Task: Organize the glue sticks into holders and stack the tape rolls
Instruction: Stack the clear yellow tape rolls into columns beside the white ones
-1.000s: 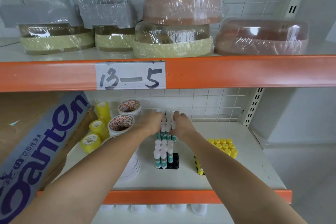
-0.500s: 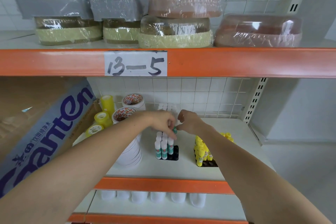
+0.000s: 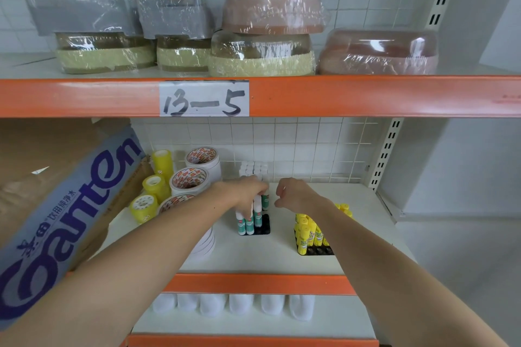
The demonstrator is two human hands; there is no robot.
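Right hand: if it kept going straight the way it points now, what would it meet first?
Probably the white-capped glue sticks that the left hand grips. The right hand curls leftward toward them across a small gap; depth is unclear.

1. Plastic-wrapped bundles (image 3: 262, 52) crowd the upper shelf (image 3: 366, 94).
2. A handwritten label (image 3: 203, 98) reads "13-5".
3. A cardboard box (image 3: 56, 205) leans at left.
4. White containers (image 3: 234, 304), perhaps cups, line the lowest shelf.
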